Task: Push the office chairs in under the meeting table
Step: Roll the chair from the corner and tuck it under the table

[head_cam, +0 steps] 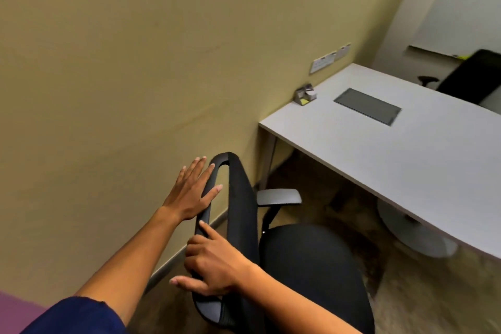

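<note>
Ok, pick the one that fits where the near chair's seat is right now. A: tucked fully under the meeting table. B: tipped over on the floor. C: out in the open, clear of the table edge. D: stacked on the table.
C: the near chair stands upright with its seat short of the meeting table edge, and both hands rest on its backrest.

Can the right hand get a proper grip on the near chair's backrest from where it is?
Probably yes: the right hand already rests on the top rail of the chair's backrest, fingers loosely curled, nothing between them; the left hand lies flat farther along.
</note>
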Demonstrator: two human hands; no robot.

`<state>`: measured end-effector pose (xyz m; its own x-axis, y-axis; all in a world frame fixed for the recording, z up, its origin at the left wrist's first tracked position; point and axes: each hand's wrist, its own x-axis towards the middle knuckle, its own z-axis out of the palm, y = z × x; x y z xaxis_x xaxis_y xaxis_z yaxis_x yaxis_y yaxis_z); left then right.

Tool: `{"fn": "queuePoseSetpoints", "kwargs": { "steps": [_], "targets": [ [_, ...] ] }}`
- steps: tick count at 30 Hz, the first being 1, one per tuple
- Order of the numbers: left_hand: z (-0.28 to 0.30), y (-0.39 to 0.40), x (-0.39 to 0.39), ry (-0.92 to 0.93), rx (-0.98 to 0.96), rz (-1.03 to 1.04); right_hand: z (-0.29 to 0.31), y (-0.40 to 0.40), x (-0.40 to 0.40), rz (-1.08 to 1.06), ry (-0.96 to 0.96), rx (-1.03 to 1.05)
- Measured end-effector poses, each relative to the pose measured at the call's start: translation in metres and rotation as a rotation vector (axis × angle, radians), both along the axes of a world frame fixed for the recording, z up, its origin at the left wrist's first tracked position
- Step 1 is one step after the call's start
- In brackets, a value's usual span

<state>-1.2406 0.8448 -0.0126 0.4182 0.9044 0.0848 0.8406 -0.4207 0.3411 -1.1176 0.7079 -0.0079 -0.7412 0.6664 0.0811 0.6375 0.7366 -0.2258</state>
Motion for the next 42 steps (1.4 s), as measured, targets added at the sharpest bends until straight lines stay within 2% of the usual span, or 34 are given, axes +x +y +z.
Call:
{"fn": "queuePoseSetpoints", "kwargs": {
  "steps": [4,7,8,9,10,12,13,14,15,17,18,19,21,22,24,26,31,35,42],
  "targets": [
    [-0.003,0.000,0.031,0.017,0.047,-0.183,-0.002,-0.030,0.017,0.021,0.113,-0.030],
    [-0.014,-0.021,0.043,0.091,0.123,-0.406,-0.029,-0.061,0.028,-0.102,-0.070,-0.037],
    [-0.019,-0.026,0.034,0.107,0.152,-0.446,-0.031,-0.066,0.022,-0.208,-0.089,-0.206],
    [-0.020,-0.037,0.035,0.124,0.181,-0.513,-0.029,-0.085,0.034,-0.314,-0.168,-0.172],
    [-0.021,-0.047,0.036,0.135,0.203,-0.570,-0.033,-0.099,0.040,-0.408,-0.239,-0.231],
    [-0.021,-0.059,0.023,0.138,0.227,-0.635,-0.107,-0.117,0.029,-0.414,-0.266,-0.383],
    [-0.019,-0.065,0.021,0.143,0.242,-0.674,-0.134,-0.125,0.033,-0.385,-0.076,-0.404],
    [-0.017,-0.069,0.015,0.145,0.253,-0.699,-0.146,-0.127,0.028,-0.525,0.145,-0.382],
    [-0.015,-0.076,0.015,0.142,0.263,-0.738,-0.145,-0.140,0.028,-0.653,0.231,-0.336],
    [-0.010,-0.091,0.017,0.154,0.277,-0.801,-0.078,-0.165,0.027,-0.841,0.338,-0.146],
    [-0.011,-0.100,0.019,0.154,0.267,-0.826,-0.050,-0.183,0.038,-0.852,0.380,-0.100],
    [-0.013,-0.105,0.017,0.141,0.263,-0.825,-0.023,-0.196,0.052,-0.881,0.336,0.022],
    [-0.021,-0.127,0.015,0.119,0.247,-0.869,-0.036,-0.216,0.045,-1.038,0.342,0.236],
    [-0.027,-0.136,0.010,0.106,0.223,-0.873,-0.039,-0.220,0.047,-1.061,0.306,0.168],
    [-0.032,-0.159,0.013,0.082,0.236,-0.909,-0.044,-0.235,0.044,-1.128,0.315,0.160],
    [-0.041,-0.175,0.014,0.099,0.259,-0.910,-0.047,-0.240,0.053,-1.213,0.259,0.277],
    [-0.041,-0.218,0.054,0.102,0.227,-0.828,-0.044,-0.271,0.107,-1.377,0.227,0.353],
    [-0.033,-0.230,0.078,0.050,0.179,-0.754,-0.037,-0.270,0.140,-1.353,0.244,0.453],
    [-0.025,-0.221,0.117,0.049,0.126,-0.720,-0.039,-0.259,0.175,-1.364,0.234,0.431]
  ]
}}
